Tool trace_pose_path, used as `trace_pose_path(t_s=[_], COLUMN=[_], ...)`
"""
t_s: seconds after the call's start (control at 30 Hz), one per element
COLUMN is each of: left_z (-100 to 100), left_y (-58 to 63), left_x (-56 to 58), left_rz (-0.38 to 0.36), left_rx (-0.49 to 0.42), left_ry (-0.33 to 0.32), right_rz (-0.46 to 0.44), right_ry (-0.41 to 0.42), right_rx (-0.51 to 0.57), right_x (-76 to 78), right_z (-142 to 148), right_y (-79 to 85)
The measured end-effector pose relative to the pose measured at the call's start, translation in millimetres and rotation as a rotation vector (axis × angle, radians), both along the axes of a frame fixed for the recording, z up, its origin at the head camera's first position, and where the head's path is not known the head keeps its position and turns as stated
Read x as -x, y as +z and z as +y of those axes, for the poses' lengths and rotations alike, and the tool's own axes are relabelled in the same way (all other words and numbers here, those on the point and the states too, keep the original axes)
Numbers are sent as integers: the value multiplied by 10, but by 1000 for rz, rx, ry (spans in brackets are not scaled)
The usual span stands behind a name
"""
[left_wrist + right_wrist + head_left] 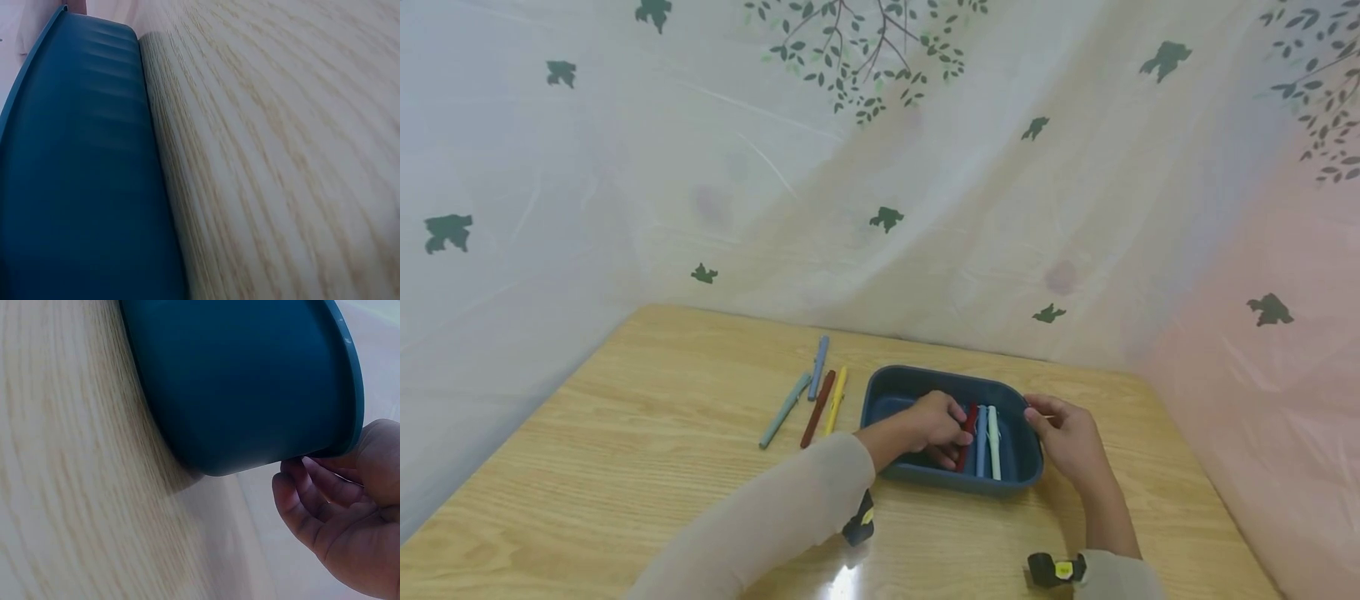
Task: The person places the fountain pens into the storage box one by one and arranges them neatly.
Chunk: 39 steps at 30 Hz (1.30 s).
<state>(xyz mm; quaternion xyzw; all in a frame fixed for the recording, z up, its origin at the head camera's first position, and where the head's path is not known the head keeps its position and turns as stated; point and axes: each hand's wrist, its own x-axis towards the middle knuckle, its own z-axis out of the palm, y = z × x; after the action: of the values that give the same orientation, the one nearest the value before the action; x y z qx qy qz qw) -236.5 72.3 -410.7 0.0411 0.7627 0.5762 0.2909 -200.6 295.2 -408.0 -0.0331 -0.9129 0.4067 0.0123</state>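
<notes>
A dark blue bin (925,478) stands on the table, its outer wall filling much of both wrist views. My left hand (934,425) reaches inside it, fingers and thumb around a dark red pen (972,417). Beside that pen, a blue pen (981,446) and a pale green pen (994,446) lie side by side in the bin. The left wrist view does not show the left hand's fingers. At the bin's right end, my right hand (1071,437) pinches the rim, thumb inside; the right wrist view shows its other fingers curled below the lip.
Left of the bin on the wooden table (625,467) lie a green pen (785,411), a blue pen (818,368), a dark red pen (817,410) and a yellow pen (836,402). A patterned curtain (820,167) hangs behind the table and along its sides.
</notes>
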Motion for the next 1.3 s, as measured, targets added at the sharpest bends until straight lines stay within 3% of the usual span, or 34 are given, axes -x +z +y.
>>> trace_pose_path(t_s=[0.7, 1.3], left_z=[87, 62], left_y=[-57, -18], left_x=[-13, 12], left_rz=[-7, -28], left_rx=[-51, -20], left_ry=[61, 72], right_rz=[12, 11], right_ry=[2, 8], right_rx=[-3, 5], right_x=[10, 11], right_z=[11, 13], right_y=[-10, -6])
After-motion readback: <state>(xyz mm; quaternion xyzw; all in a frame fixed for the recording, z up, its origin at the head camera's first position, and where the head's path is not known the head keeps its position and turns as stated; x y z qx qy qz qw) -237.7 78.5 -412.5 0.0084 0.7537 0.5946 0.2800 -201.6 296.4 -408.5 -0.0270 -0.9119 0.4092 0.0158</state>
